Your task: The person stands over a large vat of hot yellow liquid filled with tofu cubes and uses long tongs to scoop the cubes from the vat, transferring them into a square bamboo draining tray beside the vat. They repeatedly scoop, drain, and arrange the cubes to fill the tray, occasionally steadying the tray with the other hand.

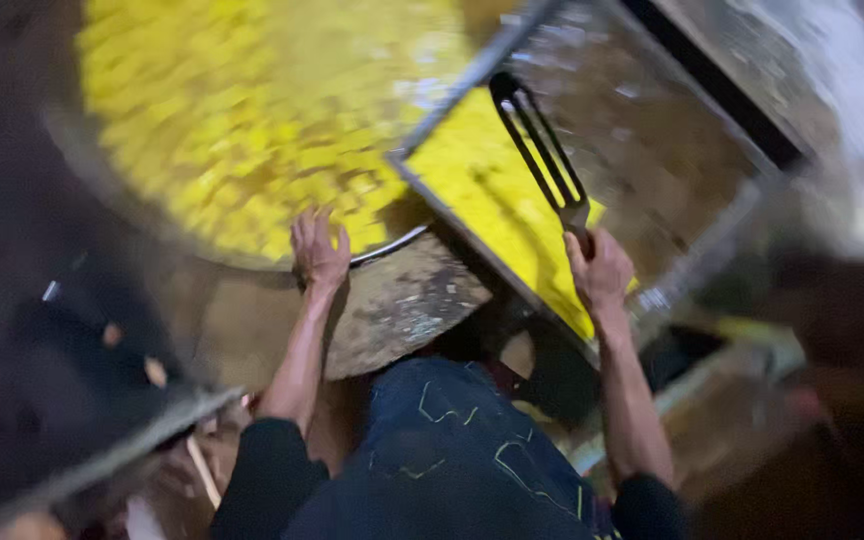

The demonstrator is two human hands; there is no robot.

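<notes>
Beside the pan (102,170) rim, the left hand (318,250) rests spread and flat; the right hand (600,272) grips a slotted spatula (542,150) over the tray (672,290). Blur hides the yellow food's (252,110) detail.

Two bare hands, no gloves, rings or watch visible: left hand (318,250), right hand (600,272). Forearms bare up to near the elbows. Dark, black-looking sleeves (270,470) are pushed up and bunched there, one on each arm. The lap is covered by dark blue denim-like cloth (452,450) with thin yellowish stitched lines in angular, broken shapes. A small reddish patch sits at the cloth's upper edge. Frame is motion-blurred, so finer detail is unreadable.
</notes>
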